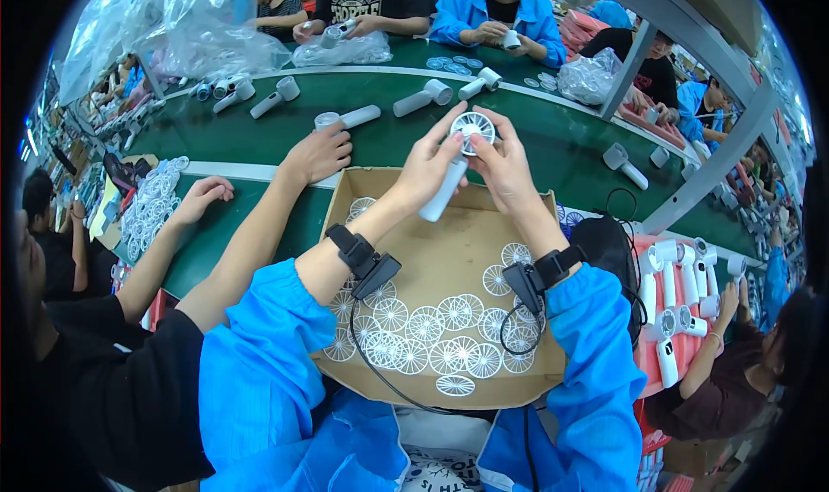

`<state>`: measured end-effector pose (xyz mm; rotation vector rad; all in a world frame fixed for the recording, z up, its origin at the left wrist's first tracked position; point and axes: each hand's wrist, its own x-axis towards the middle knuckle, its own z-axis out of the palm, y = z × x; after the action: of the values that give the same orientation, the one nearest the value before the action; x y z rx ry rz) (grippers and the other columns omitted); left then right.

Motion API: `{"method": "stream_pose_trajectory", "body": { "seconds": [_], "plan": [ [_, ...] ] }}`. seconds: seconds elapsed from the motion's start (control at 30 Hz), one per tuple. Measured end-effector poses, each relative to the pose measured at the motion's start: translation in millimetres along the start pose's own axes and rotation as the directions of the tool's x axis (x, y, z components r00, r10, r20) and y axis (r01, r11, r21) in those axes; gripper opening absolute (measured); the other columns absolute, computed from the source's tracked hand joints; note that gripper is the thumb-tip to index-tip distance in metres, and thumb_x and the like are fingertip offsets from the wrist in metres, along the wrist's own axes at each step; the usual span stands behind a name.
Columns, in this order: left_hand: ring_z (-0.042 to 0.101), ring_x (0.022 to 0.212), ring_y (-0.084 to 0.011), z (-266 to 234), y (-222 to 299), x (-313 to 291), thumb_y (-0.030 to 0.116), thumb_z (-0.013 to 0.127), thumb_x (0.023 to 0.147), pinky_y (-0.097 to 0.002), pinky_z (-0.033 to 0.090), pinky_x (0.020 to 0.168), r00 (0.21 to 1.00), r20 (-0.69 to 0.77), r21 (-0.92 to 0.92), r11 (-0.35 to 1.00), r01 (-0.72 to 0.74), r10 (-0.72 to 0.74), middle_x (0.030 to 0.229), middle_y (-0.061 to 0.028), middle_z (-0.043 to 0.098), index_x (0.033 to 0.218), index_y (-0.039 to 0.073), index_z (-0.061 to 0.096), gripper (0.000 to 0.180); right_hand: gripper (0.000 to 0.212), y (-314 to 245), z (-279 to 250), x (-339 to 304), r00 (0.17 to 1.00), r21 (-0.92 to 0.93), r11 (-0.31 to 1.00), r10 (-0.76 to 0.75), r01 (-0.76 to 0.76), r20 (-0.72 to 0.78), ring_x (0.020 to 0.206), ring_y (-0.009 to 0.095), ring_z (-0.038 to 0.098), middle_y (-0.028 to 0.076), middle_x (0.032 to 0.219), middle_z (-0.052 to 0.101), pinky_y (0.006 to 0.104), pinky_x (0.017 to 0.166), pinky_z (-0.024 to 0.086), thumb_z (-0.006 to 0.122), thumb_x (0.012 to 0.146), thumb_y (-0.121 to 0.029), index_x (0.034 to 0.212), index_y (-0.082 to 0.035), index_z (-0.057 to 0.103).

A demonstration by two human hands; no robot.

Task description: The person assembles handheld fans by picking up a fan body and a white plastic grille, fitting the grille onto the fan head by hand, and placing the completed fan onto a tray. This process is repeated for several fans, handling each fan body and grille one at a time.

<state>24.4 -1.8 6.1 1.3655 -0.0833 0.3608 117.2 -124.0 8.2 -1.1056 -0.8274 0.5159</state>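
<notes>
A white handheld fan (444, 192) is held up over the cardboard box, its round head topped by a white spoked grille (473, 128). My left hand (423, 166) wraps round the fan's left side, with the thumb at the grille's edge. On the other side my right hand (508, 166) grips the head, its thumb pressed on the front of the grille. The handle slants down to the left between my hands. Below them, the cardboard box (432, 259) holds many loose white grilles (425, 326), mostly spread along its near side.
Fan bodies (416, 100) lie along the green conveyor (345, 95) ahead. A co-worker's hand (318, 154) touches one at left, near a heap of white rings (154, 207). A pink tray (682, 319) of fans stands at right. A metal post (717, 160) rises at right.
</notes>
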Motion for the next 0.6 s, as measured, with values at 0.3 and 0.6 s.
{"method": "stream_pose_trajectory", "body": {
  "seconds": [0.3,0.6],
  "plan": [
    [0.062,0.067,-0.0130,7,-13,6,0.021,0.057,0.093,-0.0241,0.051,0.056,0.932,-0.038,0.424,0.851,-0.311,0.360,0.093,-0.0077,0.061,0.144,0.013,0.033,0.057,0.031,-1,-1,5,0.993,-0.047,0.992,-0.121,0.120,-0.012,0.091,0.013,0.060,0.007,0.103,0.061,0.0294,0.077,0.052,0.055,0.095,-0.023,0.121,-0.007,0.053],
    [0.062,0.093,-0.0210,-24,-33,22,0.024,0.059,0.089,-0.0333,0.051,0.080,0.869,-0.494,0.137,0.988,0.069,0.008,0.106,-0.0113,0.063,0.140,0.011,0.038,0.057,0.043,-9,-3,-1,0.936,0.123,0.970,0.234,-0.208,-0.261,0.104,0.027,0.058,0.019,0.118,0.053,0.0376,0.088,0.050,0.049,0.096,-0.029,0.133,-0.006,0.041]
  ]
}}
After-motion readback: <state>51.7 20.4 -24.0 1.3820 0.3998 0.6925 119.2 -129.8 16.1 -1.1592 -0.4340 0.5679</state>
